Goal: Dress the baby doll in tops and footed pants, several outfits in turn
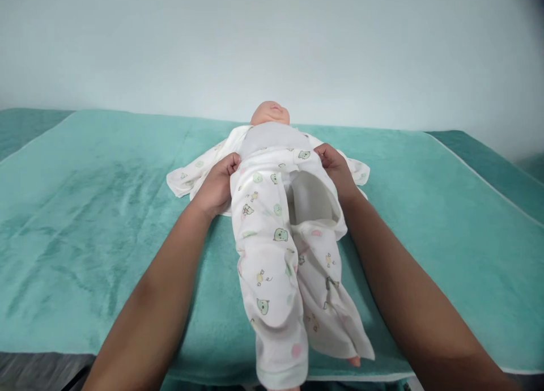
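A baby doll [270, 114] lies on its back on a teal towel [93, 209], head toward the wall. It wears white printed trousers [272, 249] pulled up to the waist, with an open white printed top [191, 173] spread out under it. My left hand [216, 184] is closed on the waistband at the doll's right hip. My right hand [335, 167] is closed on the waistband at the other hip. A toe shows below one trouser leg near the towel's front edge.
The towel covers a wide padded surface that runs to a pale wall [272, 39] behind. A darker teal surface [488, 153] shows at the far right and far left. The front edge of the surface lies just below the doll's feet.
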Tool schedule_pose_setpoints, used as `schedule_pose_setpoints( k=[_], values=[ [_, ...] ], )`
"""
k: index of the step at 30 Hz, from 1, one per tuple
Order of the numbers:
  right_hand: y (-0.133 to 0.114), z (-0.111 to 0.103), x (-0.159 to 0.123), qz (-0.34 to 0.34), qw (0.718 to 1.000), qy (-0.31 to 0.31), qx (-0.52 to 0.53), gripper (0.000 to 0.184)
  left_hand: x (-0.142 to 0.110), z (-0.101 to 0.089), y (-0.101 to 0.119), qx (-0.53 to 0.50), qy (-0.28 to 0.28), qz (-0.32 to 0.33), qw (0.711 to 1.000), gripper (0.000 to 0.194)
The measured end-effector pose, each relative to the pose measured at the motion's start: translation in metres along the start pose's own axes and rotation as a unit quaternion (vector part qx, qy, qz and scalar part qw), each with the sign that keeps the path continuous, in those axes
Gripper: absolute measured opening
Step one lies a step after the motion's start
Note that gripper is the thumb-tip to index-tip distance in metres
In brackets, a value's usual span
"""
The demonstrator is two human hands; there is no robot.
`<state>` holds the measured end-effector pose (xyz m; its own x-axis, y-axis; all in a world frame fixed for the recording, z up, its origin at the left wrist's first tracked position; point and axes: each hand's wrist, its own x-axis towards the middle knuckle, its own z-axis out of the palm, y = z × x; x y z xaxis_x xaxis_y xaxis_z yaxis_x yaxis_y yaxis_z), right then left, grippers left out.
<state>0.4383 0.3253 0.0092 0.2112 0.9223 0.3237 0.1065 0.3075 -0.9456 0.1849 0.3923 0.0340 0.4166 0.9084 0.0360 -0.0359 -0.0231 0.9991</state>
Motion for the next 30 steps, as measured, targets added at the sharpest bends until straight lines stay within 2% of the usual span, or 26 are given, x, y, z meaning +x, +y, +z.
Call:
schedule_pose_setpoints(
  k=[7, 11, 15, 18, 22, 26, 30],
  values=[
    [-0.008, -0.005, -0.011, 0.074, 0.996, -0.013, 0.043, 0.021, -0.005, -0.005, 0.005, 0.162, 0.042, 0.055, 0.984, 0.008],
    [-0.008, -0.006, -0.012, 0.083, 0.996, 0.000, 0.017, 0.016, 0.001, -0.010, 0.001, 0.133, 0.072, 0.072, 0.986, 0.012],
    [-0.007, -0.005, -0.010, 0.043, 0.998, 0.020, -0.039, 0.007, 0.001, -0.010, 0.003, 0.106, 0.088, 0.077, 0.987, 0.014],
    [-0.005, -0.005, -0.010, 0.003, 0.995, 0.034, -0.091, 0.006, -0.003, -0.006, 0.011, 0.130, 0.073, 0.068, 0.987, 0.014],
    [-0.004, -0.005, -0.009, -0.045, 0.992, 0.039, -0.114, 0.006, -0.007, -0.007, 0.019, 0.150, 0.024, 0.083, 0.985, 0.010],
    [-0.007, -0.003, -0.008, -0.055, 0.993, 0.028, -0.101, 0.003, -0.004, -0.014, 0.018, 0.155, -0.014, 0.088, 0.984, 0.012],
    [-0.009, -0.002, -0.005, -0.072, 0.992, 0.021, -0.104, 0.013, -0.001, -0.016, 0.012, 0.158, -0.024, 0.103, 0.982, 0.013]
  ],
)
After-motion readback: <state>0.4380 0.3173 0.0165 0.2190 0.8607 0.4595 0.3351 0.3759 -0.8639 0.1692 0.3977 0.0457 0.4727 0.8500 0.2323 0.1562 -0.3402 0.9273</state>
